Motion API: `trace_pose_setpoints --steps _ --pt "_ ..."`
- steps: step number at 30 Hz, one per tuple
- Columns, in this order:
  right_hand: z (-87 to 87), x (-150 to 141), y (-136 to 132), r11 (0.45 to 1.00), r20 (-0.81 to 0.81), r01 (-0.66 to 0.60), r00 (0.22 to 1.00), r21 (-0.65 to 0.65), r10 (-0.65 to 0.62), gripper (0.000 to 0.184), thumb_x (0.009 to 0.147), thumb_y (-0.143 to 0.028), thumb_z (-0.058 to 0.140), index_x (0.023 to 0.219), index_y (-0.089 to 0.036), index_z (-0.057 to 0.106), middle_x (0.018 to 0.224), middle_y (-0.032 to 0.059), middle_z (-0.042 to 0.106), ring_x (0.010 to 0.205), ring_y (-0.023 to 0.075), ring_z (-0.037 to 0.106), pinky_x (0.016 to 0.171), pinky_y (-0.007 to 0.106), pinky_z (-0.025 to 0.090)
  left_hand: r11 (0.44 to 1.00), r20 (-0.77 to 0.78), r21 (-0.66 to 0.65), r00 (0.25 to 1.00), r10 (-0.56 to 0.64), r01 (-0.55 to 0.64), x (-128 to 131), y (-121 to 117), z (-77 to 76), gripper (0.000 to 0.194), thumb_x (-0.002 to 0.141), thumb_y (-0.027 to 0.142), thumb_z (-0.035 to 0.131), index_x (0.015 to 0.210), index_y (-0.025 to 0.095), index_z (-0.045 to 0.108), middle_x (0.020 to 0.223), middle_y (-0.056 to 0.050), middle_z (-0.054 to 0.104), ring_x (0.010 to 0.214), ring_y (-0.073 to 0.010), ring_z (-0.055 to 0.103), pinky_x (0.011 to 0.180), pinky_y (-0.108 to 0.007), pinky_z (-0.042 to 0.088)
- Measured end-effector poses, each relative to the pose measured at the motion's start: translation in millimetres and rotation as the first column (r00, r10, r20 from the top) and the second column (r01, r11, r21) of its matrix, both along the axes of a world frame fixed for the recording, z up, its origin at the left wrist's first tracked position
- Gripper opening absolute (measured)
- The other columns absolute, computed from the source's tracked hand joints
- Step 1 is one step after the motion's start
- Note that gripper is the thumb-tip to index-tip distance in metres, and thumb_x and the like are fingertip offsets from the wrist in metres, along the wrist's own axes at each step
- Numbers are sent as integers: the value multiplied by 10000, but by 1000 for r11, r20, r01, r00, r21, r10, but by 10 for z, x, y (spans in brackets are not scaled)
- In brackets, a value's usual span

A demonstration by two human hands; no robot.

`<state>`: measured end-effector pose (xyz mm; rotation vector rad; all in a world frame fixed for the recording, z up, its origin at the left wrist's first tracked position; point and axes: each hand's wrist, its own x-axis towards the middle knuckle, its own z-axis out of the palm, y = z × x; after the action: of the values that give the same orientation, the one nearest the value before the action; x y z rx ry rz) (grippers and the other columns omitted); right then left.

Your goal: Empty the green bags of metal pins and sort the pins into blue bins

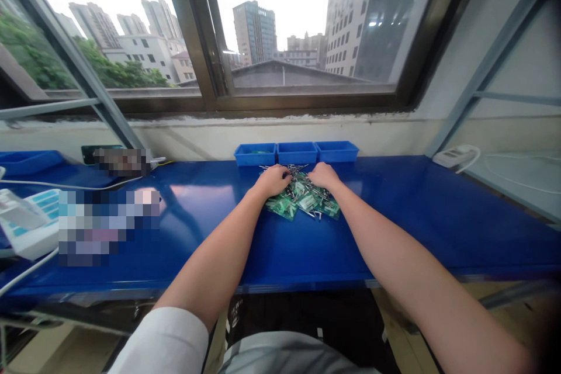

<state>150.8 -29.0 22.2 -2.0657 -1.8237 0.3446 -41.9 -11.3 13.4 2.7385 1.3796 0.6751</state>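
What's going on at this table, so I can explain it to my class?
A person has both bare hands at a loose pile of green packets and thin, metallic-looking pieces on a blue table. The left hand is at the pile's left side, the right hand at its right. Three blue trays stand in a row just beyond; the leftmost has something green inside.

A pile of packets and pins (307, 196) lies on the table (205, 228), the left hand (276, 181) at the pile's left side, the right hand (324, 176) at its right. Just behind the pile stand three bins (297, 156); farther behind it, the window (280, 104). A power strip (453, 156) sits well right of it.
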Motion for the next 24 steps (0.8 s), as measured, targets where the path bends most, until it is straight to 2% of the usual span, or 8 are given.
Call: trace_pose_setpoints --steps 3,5,9,13,15,18,21,24 --pt "-18 29 18 999 -8 0 1000 50 0 254 791 -274 532 884 -111 703 977 192 684 931 282 636 700 287 431 1000 28 9 1000 12 -13 -2 1 -3 312 851 350 491 1046 177 662 1088 -91 663 1031 -235 609 938 -334 455" --pt "-26 43 35 988 -9 -36 999 149 38 236 827 -255 508 886 -120 692 983 177 680 955 259 619 762 288 423 999 76 27 997 17 -19 2 -5 -2 364 859 360 488 1138 166 618 1135 -99 647 1050 -238 601 940 -340 454" --pt "-6 11 26 894 47 -249 967 372 249 209 873 -213 453 846 -130 643 940 131 653 926 209 574 832 294 401 998 187 59 982 -25 14 22 -37 20 486 878 406 482 1284 141 507 1185 -113 628 1077 -230 588 939 -337 450" --pt "49 -76 -61 826 36 -393 909 403 415 171 861 -174 449 779 -143 597 863 92 621 843 177 542 800 286 397 989 178 86 975 -132 118 41 -65 65 340 905 378 449 1099 168 633 1074 -80 674 985 -203 617 889 -304 459" --pt "68 -106 -104 826 -14 -401 897 396 442 163 851 -170 447 761 -152 582 828 73 615 801 166 535 770 284 398 985 149 86 976 -159 147 44 -68 81 298 914 341 431 963 178 676 962 -64 695 893 -190 632 834 -286 467" --pt "74 -117 -137 838 -145 -367 879 404 455 135 834 -199 470 773 -160 584 772 43 621 729 152 539 719 283 407 985 144 102 978 -153 139 39 -66 91 286 910 317 435 898 179 686 890 -59 700 824 -184 634 774 -267 465" --pt "74 -108 -138 835 -331 -332 804 440 494 122 790 -244 531 838 -159 605 772 31 645 702 145 561 688 278 431 988 144 122 983 -117 100 33 -70 100 295 910 328 434 893 186 692 893 -59 705 812 -184 635 748 -259 457" --pt "81 -99 -126 817 -428 -330 724 473 540 179 740 -299 587 829 -152 635 766 37 662 700 151 573 680 287 450 988 149 133 984 -94 75 30 -89 118 311 916 338 423 908 191 697 903 -58 711 818 -185 638 743 -255 454"
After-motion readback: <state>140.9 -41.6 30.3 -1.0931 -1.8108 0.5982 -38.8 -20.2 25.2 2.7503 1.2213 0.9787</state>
